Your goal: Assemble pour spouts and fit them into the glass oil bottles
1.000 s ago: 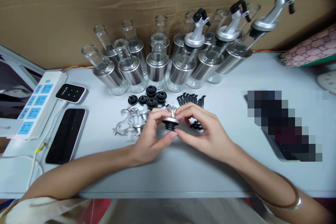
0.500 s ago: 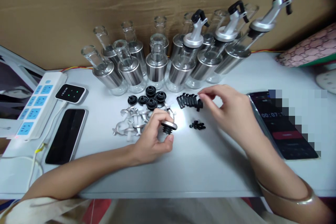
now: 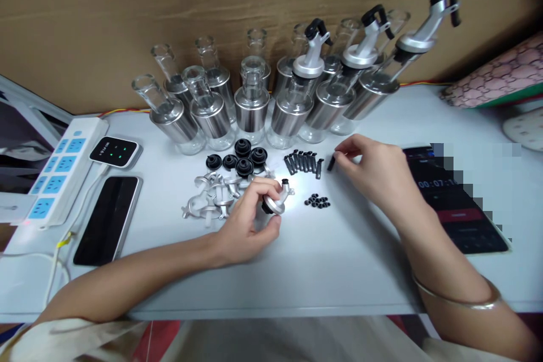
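The left hand (image 3: 250, 231) gripped a silver pourer (image 3: 275, 205) above the surface (image 3: 305, 271) while the right hand (image 3: 375, 172) pinched a black lever (image 3: 331, 163) right of similar levers (image 3: 301, 162); so slight a fingertip hold could let it slip.

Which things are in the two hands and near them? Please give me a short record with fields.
Left hand: holds a silver pourer
Right hand: pinches a black lever
Loose levers: in a row, left of the right hand
Small black pieces: piled between the hands
Black stoppers: five visible, beyond the left hand
Silver parts: piled beside the left hand
Bottles: at the back; three wear pouring tops
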A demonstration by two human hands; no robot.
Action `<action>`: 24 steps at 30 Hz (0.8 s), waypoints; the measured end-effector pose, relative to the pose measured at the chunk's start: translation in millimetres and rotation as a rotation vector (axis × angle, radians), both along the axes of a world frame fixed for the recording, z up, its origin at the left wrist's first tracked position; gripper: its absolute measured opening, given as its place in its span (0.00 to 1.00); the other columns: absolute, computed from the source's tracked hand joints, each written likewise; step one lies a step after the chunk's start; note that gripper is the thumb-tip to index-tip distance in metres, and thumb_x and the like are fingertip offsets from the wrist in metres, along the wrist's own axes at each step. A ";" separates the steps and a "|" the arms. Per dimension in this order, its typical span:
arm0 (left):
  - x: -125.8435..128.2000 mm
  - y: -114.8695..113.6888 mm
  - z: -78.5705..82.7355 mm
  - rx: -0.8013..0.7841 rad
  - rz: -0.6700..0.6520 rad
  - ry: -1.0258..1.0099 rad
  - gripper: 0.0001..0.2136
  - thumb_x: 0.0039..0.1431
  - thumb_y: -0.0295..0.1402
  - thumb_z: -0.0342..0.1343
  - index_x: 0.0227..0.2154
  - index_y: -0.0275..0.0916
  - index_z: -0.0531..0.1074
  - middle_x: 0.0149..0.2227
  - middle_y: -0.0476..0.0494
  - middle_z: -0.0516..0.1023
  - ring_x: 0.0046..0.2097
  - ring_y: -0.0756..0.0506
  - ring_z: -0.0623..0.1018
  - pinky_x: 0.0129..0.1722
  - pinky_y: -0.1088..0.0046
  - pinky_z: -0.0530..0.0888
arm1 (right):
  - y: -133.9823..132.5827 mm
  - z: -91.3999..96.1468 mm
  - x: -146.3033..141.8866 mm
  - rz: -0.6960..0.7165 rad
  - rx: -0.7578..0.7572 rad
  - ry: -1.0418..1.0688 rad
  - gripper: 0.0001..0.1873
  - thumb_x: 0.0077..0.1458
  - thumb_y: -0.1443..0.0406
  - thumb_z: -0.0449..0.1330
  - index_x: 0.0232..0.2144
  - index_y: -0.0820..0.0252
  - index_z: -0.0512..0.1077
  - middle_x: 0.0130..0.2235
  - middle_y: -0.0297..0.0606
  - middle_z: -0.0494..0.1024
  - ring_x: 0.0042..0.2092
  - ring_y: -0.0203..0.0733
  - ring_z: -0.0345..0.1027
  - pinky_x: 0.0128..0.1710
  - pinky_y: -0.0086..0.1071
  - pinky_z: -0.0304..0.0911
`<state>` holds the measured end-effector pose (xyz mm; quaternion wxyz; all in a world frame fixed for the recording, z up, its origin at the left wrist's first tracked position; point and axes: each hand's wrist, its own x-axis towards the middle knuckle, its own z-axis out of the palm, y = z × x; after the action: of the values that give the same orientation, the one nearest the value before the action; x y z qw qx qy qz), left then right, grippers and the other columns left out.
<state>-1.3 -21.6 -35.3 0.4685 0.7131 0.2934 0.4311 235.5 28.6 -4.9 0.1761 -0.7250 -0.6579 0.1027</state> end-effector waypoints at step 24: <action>-5.5 -1.6 -6.5 -0.129 0.007 0.087 0.20 0.61 0.36 0.58 0.55 0.48 0.62 0.50 0.45 0.72 0.51 0.44 0.72 0.52 0.66 0.69 | -31.8 18.6 -43.6 0.343 -0.144 0.985 0.09 0.52 0.65 0.62 0.35 0.58 0.81 0.30 0.36 0.78 0.26 0.32 0.68 0.26 0.28 0.66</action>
<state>-6.8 -23.3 -41.8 0.4988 0.6983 0.3434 0.3817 191.8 -3.2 13.7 0.3948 -0.4832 -0.5975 0.5036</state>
